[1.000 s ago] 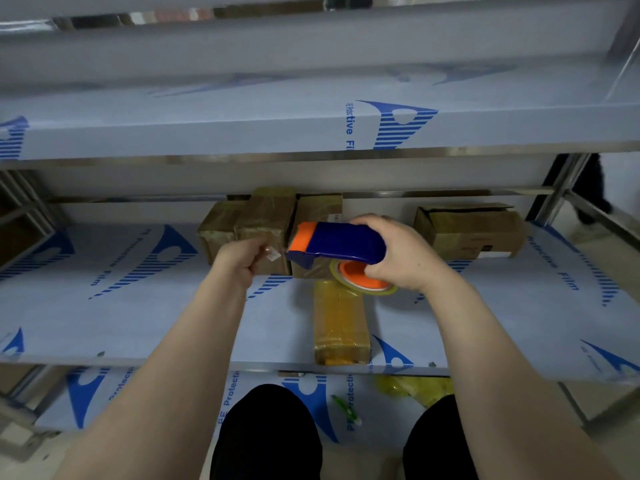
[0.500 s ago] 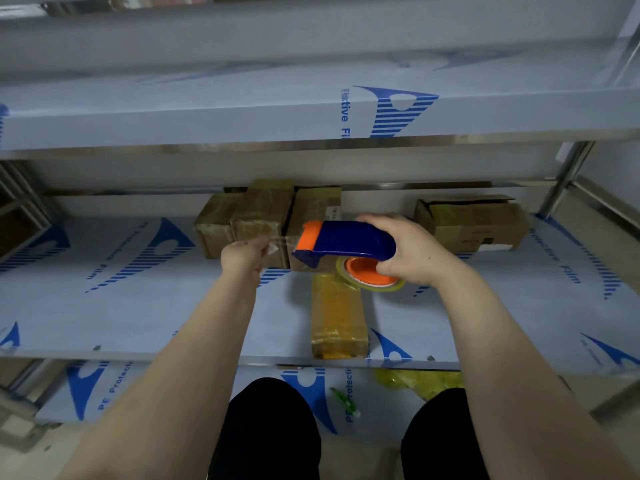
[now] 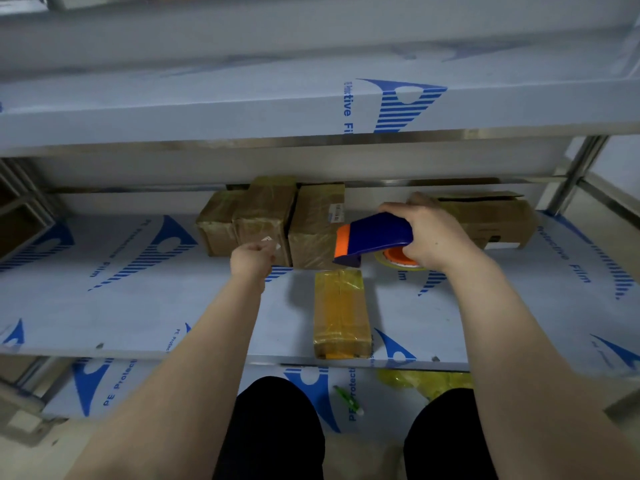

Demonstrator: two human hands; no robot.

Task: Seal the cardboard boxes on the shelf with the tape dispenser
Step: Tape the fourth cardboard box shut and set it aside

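Film-covered shelf point(image 3: 138, 306) holds the boxes point(image 3: 266, 220), with one taped box point(image 3: 341, 313) near its front edge. By that box's far end the right hand point(image 3: 433, 237) grips the tape dispenser point(image 3: 375, 237), and the left hand point(image 3: 252, 259) pinches what looks like the tape end point(image 3: 272, 242). Best to keep the strip taut and level before pressing it down

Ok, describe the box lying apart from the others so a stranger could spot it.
Take the middle shelf, covered in blue-printed protective film. Near its front edge lies a narrow cardboard box. Unlike the brown boxes along the back, it sits alone, wrapped in glossy yellow tape.
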